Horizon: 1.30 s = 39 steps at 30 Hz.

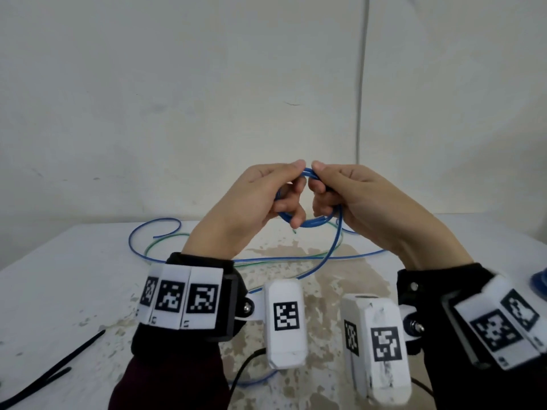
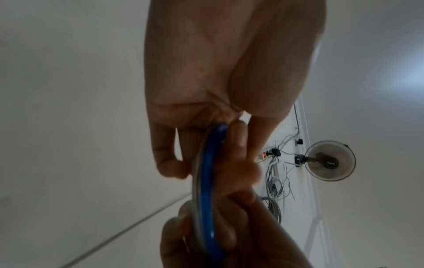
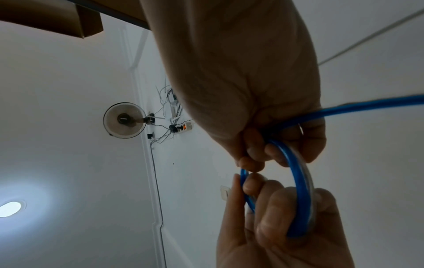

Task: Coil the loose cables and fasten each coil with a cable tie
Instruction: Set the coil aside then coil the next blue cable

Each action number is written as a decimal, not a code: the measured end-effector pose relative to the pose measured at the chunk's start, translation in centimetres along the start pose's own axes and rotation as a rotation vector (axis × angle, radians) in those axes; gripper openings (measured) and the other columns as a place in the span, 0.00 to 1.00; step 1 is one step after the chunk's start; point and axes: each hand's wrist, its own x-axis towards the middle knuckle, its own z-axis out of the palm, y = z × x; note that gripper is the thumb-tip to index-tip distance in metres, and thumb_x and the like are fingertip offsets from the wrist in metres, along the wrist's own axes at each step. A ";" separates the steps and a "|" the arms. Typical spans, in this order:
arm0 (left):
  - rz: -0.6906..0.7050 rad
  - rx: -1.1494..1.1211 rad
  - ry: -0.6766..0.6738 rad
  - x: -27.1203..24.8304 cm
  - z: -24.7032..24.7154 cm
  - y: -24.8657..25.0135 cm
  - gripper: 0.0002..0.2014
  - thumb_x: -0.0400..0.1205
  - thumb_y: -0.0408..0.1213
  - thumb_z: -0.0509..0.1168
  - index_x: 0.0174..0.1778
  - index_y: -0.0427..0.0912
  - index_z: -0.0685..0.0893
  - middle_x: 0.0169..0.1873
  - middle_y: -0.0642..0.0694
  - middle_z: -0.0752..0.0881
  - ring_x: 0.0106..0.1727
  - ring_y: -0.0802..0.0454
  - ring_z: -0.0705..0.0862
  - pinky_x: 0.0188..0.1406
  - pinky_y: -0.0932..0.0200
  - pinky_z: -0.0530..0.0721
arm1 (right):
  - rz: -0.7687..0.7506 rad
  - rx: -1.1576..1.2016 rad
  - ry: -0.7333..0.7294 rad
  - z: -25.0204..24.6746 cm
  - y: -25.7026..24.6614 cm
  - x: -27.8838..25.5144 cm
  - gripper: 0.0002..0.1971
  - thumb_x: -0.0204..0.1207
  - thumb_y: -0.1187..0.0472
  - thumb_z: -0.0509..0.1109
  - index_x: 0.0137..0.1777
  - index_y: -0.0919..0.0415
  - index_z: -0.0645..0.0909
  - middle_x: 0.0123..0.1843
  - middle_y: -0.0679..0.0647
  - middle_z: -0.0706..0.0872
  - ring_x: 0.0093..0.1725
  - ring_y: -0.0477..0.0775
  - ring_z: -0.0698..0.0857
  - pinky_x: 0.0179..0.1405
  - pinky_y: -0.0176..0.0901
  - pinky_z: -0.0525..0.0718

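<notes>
White worn tabletop point(image 1: 74, 276) below, black cable tie point(image 1: 53, 371) lying near edge, then loose blue cable point(image 1: 325, 258) trailing up to small blue coil point(image 1: 307, 221) held above it, left hand point(image 1: 251, 208) and right hand point(image 1: 364, 202) both curled round the loops, thumbs and forefingers pinching the top, pale wall point(image 1: 207, 84) behind.

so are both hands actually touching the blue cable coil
Touching. In the head view the left hand and right hand both curl fingers round the small blue cable coil, held above the table; the right wrist view shows fingers wrapped on it too.
</notes>
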 end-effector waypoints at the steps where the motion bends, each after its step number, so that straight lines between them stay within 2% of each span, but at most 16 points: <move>1: 0.000 0.017 -0.020 -0.1 -0.2 0.0 0.18 0.88 0.40 0.52 0.33 0.37 0.74 0.17 0.51 0.64 0.20 0.49 0.73 0.28 0.66 0.76 | 0.007 -0.029 -0.005 -0.1 -0.1 -0.1 0.19 0.86 0.54 0.55 0.33 0.58 0.72 0.21 0.42 0.68 0.28 0.48 0.71 0.36 0.33 0.74; 5: 0.095 0.128 0.046 -0.1 0.1 -0.1 0.17 0.89 0.39 0.52 0.39 0.33 0.75 0.17 0.56 0.64 0.19 0.56 0.62 0.22 0.69 0.65 | 0.033 0.001 0.001 0.0 -0.5 -0.3 0.19 0.86 0.53 0.56 0.38 0.61 0.79 0.25 0.49 0.74 0.30 0.46 0.77 0.34 0.37 0.84; 7: 0.132 0.122 0.104 0.1 0.7 -0.1 0.18 0.89 0.39 0.52 0.37 0.34 0.74 0.16 0.58 0.65 0.20 0.58 0.61 0.21 0.69 0.62 | 0.021 0.051 0.005 0.0 -0.6 -0.4 0.19 0.86 0.54 0.55 0.41 0.61 0.83 0.32 0.52 0.82 0.36 0.47 0.83 0.39 0.42 0.88; 10: 0.142 -0.034 0.208 0.4 1.0 0.0 0.18 0.89 0.41 0.51 0.33 0.40 0.69 0.19 0.55 0.61 0.22 0.56 0.59 0.22 0.68 0.61 | 0.023 0.166 -0.032 -0.2 -0.7 -0.5 0.20 0.87 0.57 0.52 0.45 0.60 0.84 0.37 0.54 0.90 0.44 0.50 0.89 0.48 0.43 0.89; 13: 0.164 -0.154 0.297 0.5 0.8 0.1 0.18 0.90 0.43 0.49 0.33 0.43 0.64 0.20 0.54 0.59 0.21 0.56 0.56 0.22 0.64 0.57 | 0.034 0.271 -0.034 0.0 -0.3 -0.2 0.20 0.88 0.59 0.50 0.48 0.63 0.84 0.39 0.56 0.91 0.48 0.52 0.89 0.56 0.46 0.87; 16: 0.174 -0.196 0.355 0.5 0.6 0.1 0.19 0.90 0.44 0.49 0.32 0.43 0.64 0.20 0.54 0.59 0.20 0.56 0.56 0.22 0.65 0.58 | -0.005 0.322 -0.039 0.7 0.1 0.2 0.19 0.88 0.60 0.49 0.46 0.63 0.82 0.38 0.54 0.89 0.47 0.51 0.88 0.61 0.46 0.85; 20: 0.148 -0.252 0.268 0.7 0.9 0.0 0.19 0.90 0.43 0.48 0.31 0.43 0.63 0.19 0.51 0.58 0.20 0.54 0.56 0.23 0.64 0.61 | -0.022 0.352 -0.005 0.9 -0.1 0.4 0.17 0.88 0.59 0.50 0.40 0.60 0.74 0.26 0.48 0.73 0.35 0.48 0.78 0.46 0.37 0.82; 22: 0.087 -0.230 0.155 0.6 0.9 0.1 0.19 0.88 0.42 0.51 0.30 0.44 0.62 0.18 0.50 0.59 0.18 0.52 0.61 0.23 0.65 0.68 | -0.028 0.360 0.005 0.5 -0.2 0.3 0.17 0.88 0.59 0.50 0.37 0.60 0.72 0.24 0.47 0.67 0.33 0.49 0.71 0.40 0.33 0.79; 24: 0.008 -0.135 0.056 0.3 0.5 0.2 0.19 0.87 0.43 0.53 0.29 0.42 0.65 0.17 0.49 0.60 0.17 0.49 0.69 0.23 0.65 0.73 | -0.017 0.269 -0.003 0.1 -0.1 0.2 0.18 0.87 0.59 0.52 0.37 0.60 0.73 0.23 0.47 0.65 0.31 0.49 0.70 0.36 0.31 0.76; 25: -0.016 -0.086 0.027 0.1 0.2 0.2 0.20 0.87 0.42 0.53 0.29 0.41 0.67 0.18 0.48 0.60 0.17 0.50 0.70 0.23 0.65 0.73 | -0.009 0.210 -0.010 0.0 -0.1 0.1 0.18 0.87 0.58 0.53 0.37 0.61 0.74 0.23 0.47 0.65 0.31 0.49 0.70 0.36 0.31 0.75; 27: 0.006 -0.029 0.037 -0.1 -0.1 0.2 0.19 0.88 0.42 0.53 0.30 0.40 0.69 0.23 0.46 0.57 0.18 0.53 0.64 0.22 0.66 0.66 | -0.003 0.168 -0.022 0.1 -0.1 0.0 0.17 0.87 0.58 0.53 0.38 0.61 0.76 0.23 0.47 0.66 0.31 0.49 0.71 0.37 0.33 0.77; 29: 0.106 -0.017 0.143 0.0 0.3 0.2 0.18 0.89 0.41 0.52 0.32 0.40 0.68 0.26 0.44 0.56 0.21 0.55 0.58 0.22 0.66 0.59 | 0.020 0.248 -0.019 0.5 -0.2 0.1 0.19 0.87 0.56 0.52 0.41 0.62 0.79 0.24 0.49 0.72 0.32 0.49 0.76 0.41 0.36 0.81; 31: 0.196 -0.025 0.267 0.1 0.7 0.3 0.18 0.89 0.41 0.52 0.32 0.40 0.67 0.22 0.51 0.59 0.22 0.55 0.57 0.23 0.65 0.57 | 0.056 0.335 -0.038 0.5 -0.3 0.0 0.21 0.87 0.54 0.51 0.43 0.61 0.82 0.30 0.50 0.82 0.36 0.47 0.83 0.47 0.41 0.85; 33: 0.236 -0.048 0.305 0.3 0.9 0.4 0.19 0.89 0.40 0.52 0.32 0.40 0.67 0.21 0.53 0.60 0.22 0.56 0.57 0.22 0.65 0.57 | 0.062 0.362 -0.066 0.4 -0.4 -0.2 0.21 0.87 0.54 0.50 0.42 0.60 0.81 0.32 0.51 0.85 0.40 0.47 0.86 0.52 0.44 0.86; 36: 0.215 -0.118 0.206 0.3 1.1 0.5 0.18 0.89 0.39 0.50 0.32 0.40 0.67 0.21 0.52 0.60 0.21 0.55 0.58 0.20 0.66 0.61 | 0.024 0.437 -0.050 0.1 -0.7 -0.2 0.20 0.87 0.55 0.50 0.37 0.61 0.74 0.24 0.50 0.71 0.36 0.52 0.79 0.46 0.37 0.84; 39: 0.090 -0.101 0.067 -0.1 1.0 0.5 0.18 0.88 0.37 0.53 0.31 0.39 0.69 0.20 0.50 0.62 0.20 0.55 0.61 0.20 0.66 0.64 | 0.010 0.320 -0.006 0.0 -0.6 0.0 0.20 0.87 0.55 0.51 0.35 0.60 0.73 0.22 0.47 0.64 0.30 0.51 0.73 0.40 0.36 0.77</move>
